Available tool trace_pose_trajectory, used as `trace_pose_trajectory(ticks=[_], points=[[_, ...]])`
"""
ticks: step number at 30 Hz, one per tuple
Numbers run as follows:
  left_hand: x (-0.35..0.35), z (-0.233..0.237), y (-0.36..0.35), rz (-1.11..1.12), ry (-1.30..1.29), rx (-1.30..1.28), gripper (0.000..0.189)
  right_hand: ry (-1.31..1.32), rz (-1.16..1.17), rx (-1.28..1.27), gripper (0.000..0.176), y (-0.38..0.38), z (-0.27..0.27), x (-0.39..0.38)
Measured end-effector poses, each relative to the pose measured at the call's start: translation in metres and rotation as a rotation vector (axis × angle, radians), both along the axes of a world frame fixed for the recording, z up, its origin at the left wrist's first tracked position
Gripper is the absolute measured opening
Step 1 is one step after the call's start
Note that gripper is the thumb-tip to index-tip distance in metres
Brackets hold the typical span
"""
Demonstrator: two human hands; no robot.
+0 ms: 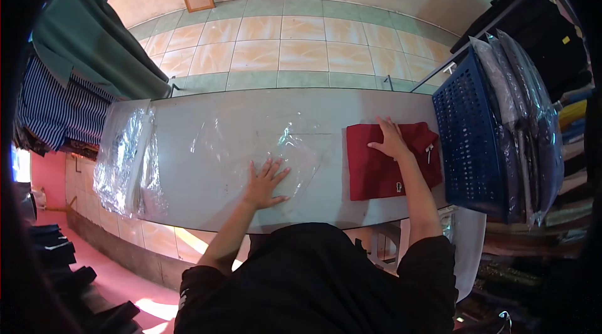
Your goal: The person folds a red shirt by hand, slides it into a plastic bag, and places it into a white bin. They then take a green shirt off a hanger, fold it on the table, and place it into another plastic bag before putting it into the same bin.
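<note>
A clear plastic bag point(304, 158) lies flat on the grey-white table point(188, 202), its outline hard to make out apart from the glints. My left hand point(266, 186) rests on it near the table's front edge, fingers spread and palm down. To the right is a folded dark red shirt point(376, 174) with a small emblem near its lower edge and a white tag on its right side. On the shirt's upper part lies my right hand point(392, 141), thumb apart from the fingers, gripping nothing that I can see.
Clear plastic bags point(125, 158) are stacked at the table's left end. A blue perforated basket point(473, 139) holding plastic-wrapped garments point(523, 114) stands at the right end. Hanging clothes, including a green garment point(81, 33), crowd the left; dark garments point(533, 39) hang at right.
</note>
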State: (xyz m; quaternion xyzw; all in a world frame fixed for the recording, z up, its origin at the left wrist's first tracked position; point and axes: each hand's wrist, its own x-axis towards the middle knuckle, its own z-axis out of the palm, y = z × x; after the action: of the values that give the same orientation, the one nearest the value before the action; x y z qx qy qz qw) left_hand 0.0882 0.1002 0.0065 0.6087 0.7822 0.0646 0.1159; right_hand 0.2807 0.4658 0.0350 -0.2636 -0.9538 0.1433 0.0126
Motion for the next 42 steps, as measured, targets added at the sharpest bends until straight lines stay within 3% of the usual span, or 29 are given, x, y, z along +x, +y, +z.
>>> trace_pose_trajectory(ticks=[2,4,6,7,9,11,13,15,19,26,30,37,41,42], points=[[-0.007,0.021,-0.005,-0.030,0.024,-0.060,0.084,-0.154,0.048,-0.070,0.084,0.010,0.000,-0.011],[0.000,0.025,-0.007,-0.061,0.048,-0.121,0.086,-0.314,0.091,-0.151,0.075,0.013,0.011,-0.022],[0.023,0.016,0.002,0.128,-0.124,0.114,0.083,-0.357,0.141,-0.230,0.067,0.018,0.007,-0.027],[0.035,0.006,0.007,0.137,-0.123,0.110,0.083,-0.401,0.175,-0.303,0.060,0.020,0.005,-0.028],[0.052,-0.011,0.016,0.307,-0.221,0.239,0.076,-0.328,0.242,-0.315,0.055,0.017,0.002,-0.023],[0.054,-0.022,0.019,0.314,-0.126,0.220,0.074,-0.258,0.304,-0.322,0.050,0.013,0.001,-0.017],[0.056,-0.019,0.023,0.321,-0.035,0.203,0.072,-0.205,0.221,-0.587,0.047,0.008,0.008,-0.011],[0.054,-0.012,0.026,0.218,0.154,0.083,0.070,-0.184,0.274,-0.541,0.046,0.002,0.011,-0.007],[0.058,0.013,0.031,0.185,0.050,-0.062,0.071,-0.095,0.365,-0.526,0.046,-0.016,0.011,-0.004],[0.062,-0.020,0.023,0.203,0.131,0.070,0.055,-0.100,0.374,-0.530,0.032,-0.043,0.013,-0.007],[0.063,-0.005,0.026,0.275,0.030,0.114,0.045,-0.043,0.412,-0.499,0.028,-0.057,0.017,-0.006],[0.061,0.017,0.034,0.257,0.036,0.219,0.045,-0.100,0.509,-0.466,0.030,-0.100,0.014,-0.027],[0.068,0.022,0.025,0.193,0.036,0.263,0.046,-0.161,0.399,-0.409,0.030,-0.117,0.008,-0.045],[0.072,0.020,0.021,0.180,0.057,0.271,0.048,-0.057,0.269,-0.349,0.029,-0.120,0.005,-0.048]])
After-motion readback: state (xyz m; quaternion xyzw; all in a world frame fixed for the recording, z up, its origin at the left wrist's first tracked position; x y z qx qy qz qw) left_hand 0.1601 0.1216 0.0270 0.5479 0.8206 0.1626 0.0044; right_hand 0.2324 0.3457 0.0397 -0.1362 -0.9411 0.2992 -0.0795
